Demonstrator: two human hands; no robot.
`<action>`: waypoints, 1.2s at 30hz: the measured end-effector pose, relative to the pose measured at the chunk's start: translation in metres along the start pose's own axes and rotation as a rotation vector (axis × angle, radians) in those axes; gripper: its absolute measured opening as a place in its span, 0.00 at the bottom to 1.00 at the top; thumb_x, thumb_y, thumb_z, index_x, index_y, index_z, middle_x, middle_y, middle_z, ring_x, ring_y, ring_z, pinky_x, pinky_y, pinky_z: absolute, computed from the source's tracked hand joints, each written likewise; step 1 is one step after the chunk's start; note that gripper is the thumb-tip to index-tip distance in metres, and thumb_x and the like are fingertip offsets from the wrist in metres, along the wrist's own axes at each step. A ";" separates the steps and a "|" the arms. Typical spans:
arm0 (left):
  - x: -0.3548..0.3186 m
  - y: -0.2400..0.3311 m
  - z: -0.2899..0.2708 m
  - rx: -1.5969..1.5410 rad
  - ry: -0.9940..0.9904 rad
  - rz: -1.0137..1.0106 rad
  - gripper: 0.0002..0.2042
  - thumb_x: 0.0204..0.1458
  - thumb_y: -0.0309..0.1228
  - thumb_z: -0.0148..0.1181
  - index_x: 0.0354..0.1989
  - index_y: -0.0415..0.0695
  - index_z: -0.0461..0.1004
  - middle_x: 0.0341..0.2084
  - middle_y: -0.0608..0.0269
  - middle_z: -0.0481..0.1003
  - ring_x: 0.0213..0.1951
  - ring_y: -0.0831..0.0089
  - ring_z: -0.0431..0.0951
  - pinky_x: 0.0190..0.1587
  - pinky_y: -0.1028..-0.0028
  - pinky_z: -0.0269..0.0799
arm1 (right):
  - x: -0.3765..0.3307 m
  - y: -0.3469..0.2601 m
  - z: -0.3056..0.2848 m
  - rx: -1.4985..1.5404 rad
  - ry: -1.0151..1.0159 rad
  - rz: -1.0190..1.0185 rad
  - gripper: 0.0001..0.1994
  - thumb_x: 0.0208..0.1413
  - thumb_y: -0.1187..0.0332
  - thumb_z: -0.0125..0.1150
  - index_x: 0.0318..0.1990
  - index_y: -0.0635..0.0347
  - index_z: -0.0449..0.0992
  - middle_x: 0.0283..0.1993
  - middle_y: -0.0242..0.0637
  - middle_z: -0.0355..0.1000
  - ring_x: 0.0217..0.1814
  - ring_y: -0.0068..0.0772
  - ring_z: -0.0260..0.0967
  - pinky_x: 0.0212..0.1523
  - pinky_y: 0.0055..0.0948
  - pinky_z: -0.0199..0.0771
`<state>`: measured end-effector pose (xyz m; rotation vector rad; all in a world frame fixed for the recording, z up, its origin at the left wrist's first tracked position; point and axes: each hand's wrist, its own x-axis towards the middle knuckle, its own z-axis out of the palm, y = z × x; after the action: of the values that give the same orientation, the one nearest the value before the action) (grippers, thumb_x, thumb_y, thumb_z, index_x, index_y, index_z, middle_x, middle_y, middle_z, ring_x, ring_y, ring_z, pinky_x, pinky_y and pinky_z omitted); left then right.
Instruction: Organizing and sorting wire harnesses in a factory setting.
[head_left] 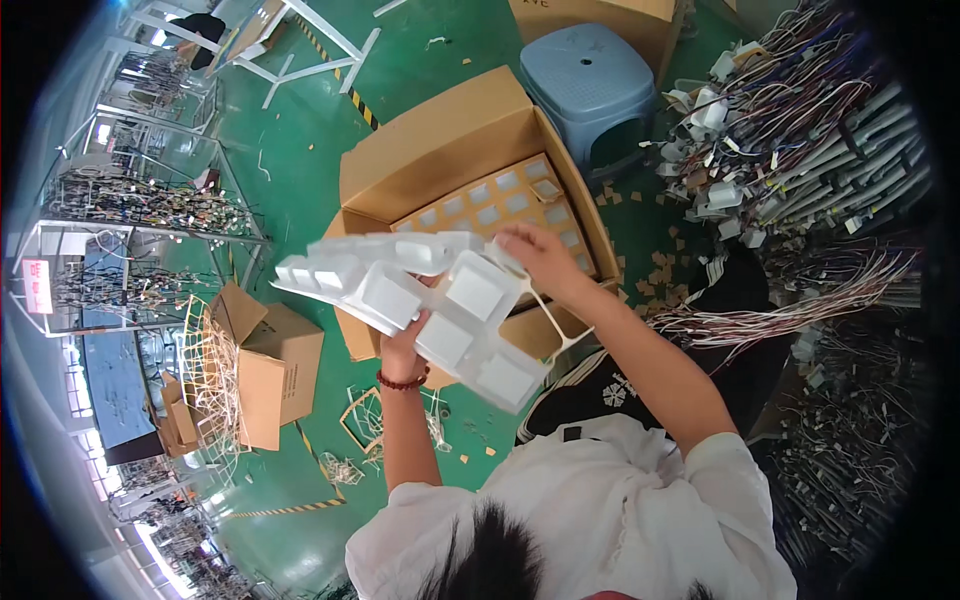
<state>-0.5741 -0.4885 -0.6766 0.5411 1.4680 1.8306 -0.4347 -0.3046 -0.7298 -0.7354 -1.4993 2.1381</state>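
Above a cardboard box, I hold a cluster of white plastic box-shaped pieces (445, 340) in both hands. It is tilted, with several squarish cups facing up and a thin forked strut (556, 325) sticking out on its right. My left hand (405, 345), with a dark red bead bracelet at the wrist, grips its lower edge from beneath; part of the fingers is hidden behind the plastic. At the upper right corner, my right hand (535, 255) has its fingers curled over the piece's edge. The open cardboard box (440, 130) holds a brown sheet with square cut-outs (485, 195), white showing in them.
A blue plastic stool (588, 75) stands behind the box. Bundled wires (830, 130) crowd the right side. At left, another carton (280, 370) sits beside a heap of thin white plastic frames (205, 380). Small brown scraps (655, 270) litter the green floor. Wire racks (150, 205) stand farther left.
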 end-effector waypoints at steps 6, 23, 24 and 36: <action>-0.007 0.012 -0.052 -0.140 0.130 -0.030 0.26 0.44 0.17 0.49 0.56 0.34 0.59 0.51 0.49 0.67 0.54 0.57 0.67 0.55 0.62 0.64 | 0.028 -0.082 -0.065 0.455 0.353 0.002 0.14 0.61 0.62 0.45 0.50 0.58 0.68 0.43 0.32 0.69 0.45 0.23 0.68 0.47 0.25 0.68; 0.003 -0.003 0.042 -0.305 -0.086 -0.103 0.31 0.46 0.20 0.47 0.63 0.44 0.50 0.62 0.51 0.54 0.52 0.48 0.69 0.49 0.57 0.71 | 0.005 0.005 -0.015 0.017 0.083 -0.215 0.15 0.60 0.61 0.49 0.46 0.62 0.67 0.41 0.45 0.71 0.36 0.39 0.73 0.33 0.35 0.75; 0.002 -0.003 0.030 -0.276 -0.075 -0.106 0.30 0.46 0.20 0.47 0.62 0.44 0.52 0.62 0.51 0.55 0.51 0.48 0.70 0.49 0.57 0.71 | 0.010 -0.017 -0.025 0.411 0.030 -0.040 0.16 0.62 0.58 0.45 0.45 0.62 0.68 0.40 0.41 0.72 0.34 0.36 0.74 0.35 0.34 0.76; 0.001 0.016 0.002 -0.200 -0.030 0.029 0.30 0.42 0.23 0.51 0.58 0.42 0.54 0.58 0.54 0.59 0.36 0.64 0.67 0.44 0.59 0.66 | -0.015 -0.039 -0.032 -0.886 -0.362 0.252 0.27 0.52 0.44 0.53 0.47 0.59 0.73 0.43 0.48 0.73 0.45 0.47 0.71 0.45 0.37 0.70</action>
<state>-0.5774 -0.4879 -0.6606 0.4907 1.2453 1.9569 -0.4013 -0.2783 -0.6992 -0.8637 -2.7355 1.7615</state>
